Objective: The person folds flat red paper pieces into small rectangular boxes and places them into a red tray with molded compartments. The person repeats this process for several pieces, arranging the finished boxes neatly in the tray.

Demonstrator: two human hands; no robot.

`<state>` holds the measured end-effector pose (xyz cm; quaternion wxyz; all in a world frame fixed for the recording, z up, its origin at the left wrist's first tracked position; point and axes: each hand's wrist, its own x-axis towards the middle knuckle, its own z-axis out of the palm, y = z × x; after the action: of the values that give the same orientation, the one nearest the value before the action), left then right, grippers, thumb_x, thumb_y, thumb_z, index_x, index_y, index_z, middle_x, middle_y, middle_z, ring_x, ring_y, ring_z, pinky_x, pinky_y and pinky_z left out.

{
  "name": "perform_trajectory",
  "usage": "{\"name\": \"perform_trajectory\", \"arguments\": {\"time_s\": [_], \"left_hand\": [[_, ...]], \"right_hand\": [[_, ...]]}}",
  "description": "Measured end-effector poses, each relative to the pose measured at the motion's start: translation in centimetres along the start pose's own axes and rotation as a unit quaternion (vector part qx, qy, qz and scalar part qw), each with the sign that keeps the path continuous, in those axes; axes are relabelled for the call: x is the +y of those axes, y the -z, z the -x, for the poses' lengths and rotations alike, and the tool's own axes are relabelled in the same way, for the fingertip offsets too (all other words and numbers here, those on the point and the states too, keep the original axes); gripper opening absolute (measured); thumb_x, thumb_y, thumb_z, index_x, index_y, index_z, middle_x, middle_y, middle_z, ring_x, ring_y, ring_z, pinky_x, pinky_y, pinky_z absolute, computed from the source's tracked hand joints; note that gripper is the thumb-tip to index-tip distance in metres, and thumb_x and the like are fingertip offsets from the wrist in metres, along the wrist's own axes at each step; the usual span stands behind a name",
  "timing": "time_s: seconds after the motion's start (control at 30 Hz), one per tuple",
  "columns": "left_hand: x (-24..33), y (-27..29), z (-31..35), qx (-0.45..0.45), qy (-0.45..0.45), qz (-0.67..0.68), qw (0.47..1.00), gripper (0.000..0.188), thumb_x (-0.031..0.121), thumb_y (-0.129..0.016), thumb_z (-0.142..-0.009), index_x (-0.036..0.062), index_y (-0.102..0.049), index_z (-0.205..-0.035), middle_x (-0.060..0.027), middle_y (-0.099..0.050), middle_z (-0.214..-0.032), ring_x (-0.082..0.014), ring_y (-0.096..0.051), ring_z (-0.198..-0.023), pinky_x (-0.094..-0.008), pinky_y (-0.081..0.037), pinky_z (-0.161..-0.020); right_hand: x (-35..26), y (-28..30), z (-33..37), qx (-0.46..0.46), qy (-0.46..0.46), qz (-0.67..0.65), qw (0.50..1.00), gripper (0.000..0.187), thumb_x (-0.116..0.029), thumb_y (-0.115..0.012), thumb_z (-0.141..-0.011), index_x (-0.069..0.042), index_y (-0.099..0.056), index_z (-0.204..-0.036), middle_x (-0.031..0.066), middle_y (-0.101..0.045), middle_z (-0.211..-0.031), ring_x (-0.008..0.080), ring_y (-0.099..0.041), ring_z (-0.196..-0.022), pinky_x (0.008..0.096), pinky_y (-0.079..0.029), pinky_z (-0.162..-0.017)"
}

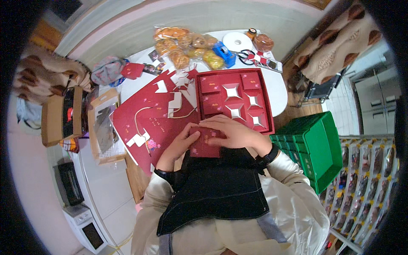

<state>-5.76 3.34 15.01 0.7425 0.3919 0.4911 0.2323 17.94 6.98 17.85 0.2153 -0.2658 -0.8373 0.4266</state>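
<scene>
Close to my body at the near table edge is a small dark-red printed carton (205,146). Against its left side and top edge curls my left hand (180,144), fingertips on the carton. My right hand (231,131) spans the top and right side, fingers bent over it. Just beyond lies a large red gift box (267,102). Inside it, several small red boxes sit closed on the left and top right, while others have open tops showing white insides. To the left, red printed sheets (140,121) with a cord handle (137,117) and white cut-outs lie flat.
Bagged bread (172,34), a blue tape dispenser (224,54), a white roll (237,41) and scissors (247,56) stand along the back. A green crate (314,148) is at the right. Open cardboard boxes (61,114) and a grey cloth bag (106,70) are at the left.
</scene>
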Motion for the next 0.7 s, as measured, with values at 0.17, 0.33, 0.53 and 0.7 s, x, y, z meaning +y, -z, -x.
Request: {"name": "perform_trajectory", "arguments": {"time_s": [0.17, 0.33, 0.53, 0.7], "left_hand": [[2.8, -1.5, -2.8, -0.096, 0.02, -0.04, 0.994, 0.031, 0.023, -0.058, -0.097, 0.0096, -0.048, -0.122, -0.0033, -0.055, -0.112, -0.0112, -0.051, -0.104, -0.0253, -0.044, -0.088], [2.9, -4.3, -7.8, -0.159, -0.084, -0.034, 0.983, 0.041, 0.018, -0.06, -0.095, 0.0075, -0.039, -0.129, -0.0051, -0.051, -0.12, -0.0132, -0.048, -0.113, -0.0264, -0.042, -0.094], [-1.5, -5.2, -13.9, -0.083, -0.082, -0.011, 0.993, 0.049, 0.029, -0.052, -0.098, 0.0033, -0.038, -0.137, -0.0093, -0.051, -0.129, -0.0191, -0.049, -0.122, -0.0323, -0.043, -0.1], [-6.5, -4.8, -17.2, -0.032, 0.056, 0.478, 0.876, 0.04, 0.022, -0.054, -0.091, -0.0038, -0.05, -0.121, -0.0202, -0.056, -0.124, -0.0316, -0.051, -0.121, -0.041, -0.04, -0.108]], "right_hand": [[-1.2, 3.3, 1.9, -0.139, -0.032, -0.011, 0.99, 0.102, -0.016, -0.083, -0.063, -0.012, -0.029, -0.15, 0.0135, -0.033, -0.151, 0.0367, -0.029, -0.139, 0.0461, -0.032, -0.111], [0.3, 5.2, 2.7, -0.122, -0.032, 0.118, 0.985, 0.107, -0.007, -0.079, -0.055, -0.016, -0.031, -0.149, 0.0088, -0.043, -0.141, 0.0351, -0.045, -0.119, 0.0457, -0.039, -0.103], [5.3, 7.5, 4.1, -0.025, 0.005, 0.223, 0.975, 0.099, -0.02, -0.083, -0.054, -0.008, -0.039, -0.141, 0.0167, -0.047, -0.126, 0.0368, -0.046, -0.115, 0.0455, -0.042, -0.099], [13.6, 10.9, 3.3, 0.132, -0.152, 0.238, 0.95, 0.099, -0.022, -0.086, -0.057, -0.009, -0.036, -0.141, 0.0213, -0.044, -0.123, 0.0401, -0.047, -0.115, 0.0462, -0.042, -0.098]]}}
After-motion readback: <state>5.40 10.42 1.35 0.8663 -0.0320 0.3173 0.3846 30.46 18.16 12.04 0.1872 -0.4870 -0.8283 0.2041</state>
